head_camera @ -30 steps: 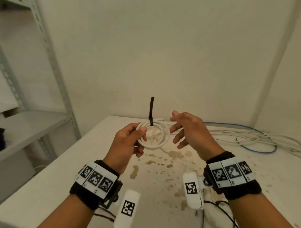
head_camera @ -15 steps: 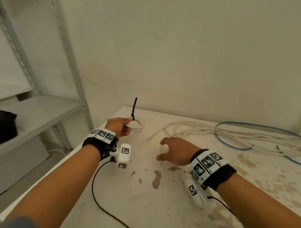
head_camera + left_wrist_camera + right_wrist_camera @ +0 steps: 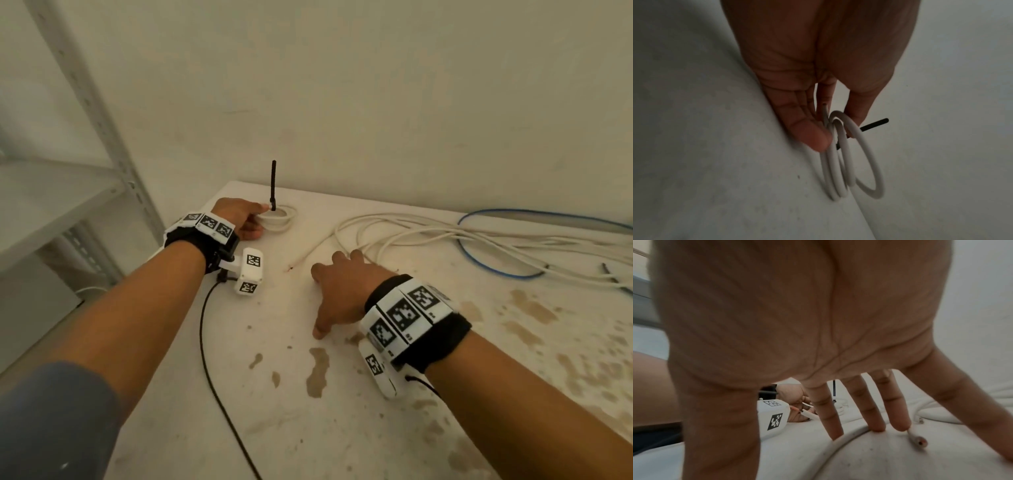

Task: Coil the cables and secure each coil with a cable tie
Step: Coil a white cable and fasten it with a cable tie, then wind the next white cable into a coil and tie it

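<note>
The left hand (image 3: 239, 216) pinches the tied white coil (image 3: 279, 219) between thumb and fingers at the far left of the counter (image 3: 260, 428), close to the wall. From the head view the coil looks to be lying on the counter, though contact cannot be confirmed. The black cable tie (image 3: 273, 185) cinches the loops right at the pinch, and its free tail stands nearly upright, pointing up along the wall. In the left wrist view the coil (image 3: 851, 162) hangs as a few narrow loops, long axis running away from the fingers (image 3: 813, 134), one loop splayed out from the rest.

The right hand (image 3: 346, 294) is spread wide, holding nothing, its fingertips (image 3: 878, 426) pressing on a loose white cable (image 3: 428, 236) near the counter's middle. That cable sprawls from the hand toward the far right, beside a blue cable (image 3: 496, 270).

The cable looks light, smooth-jacketed and springy, likely to unwind if released, so a hold near its cut end (image 3: 918, 441) seems sensible, drawing loops into the palm. The finished coil is best held at the tie.
</note>
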